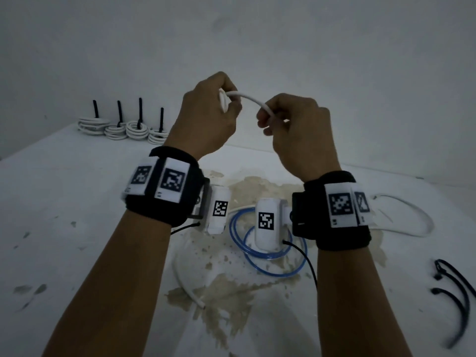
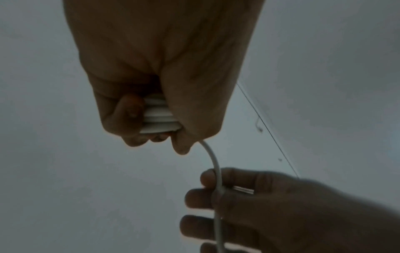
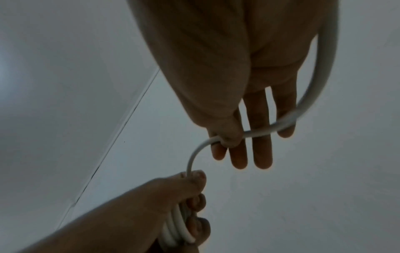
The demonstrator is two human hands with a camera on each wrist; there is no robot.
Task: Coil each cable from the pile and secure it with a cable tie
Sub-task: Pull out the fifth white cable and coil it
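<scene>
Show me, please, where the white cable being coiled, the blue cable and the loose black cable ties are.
white cable (image 1: 251,99), head view, on the arc spanning both hands.
blue cable (image 1: 273,271), head view, on the loop's near edge on the table.
black cable ties (image 1: 461,295), head view, on a strap's curve, far right.

Four tied white coils (image 1: 121,128) beyond the left hand (image 1: 206,117); two black ties (image 1: 456,295) right of the right hand (image 1: 298,132); one blue cable (image 1: 268,256) below both.
</scene>
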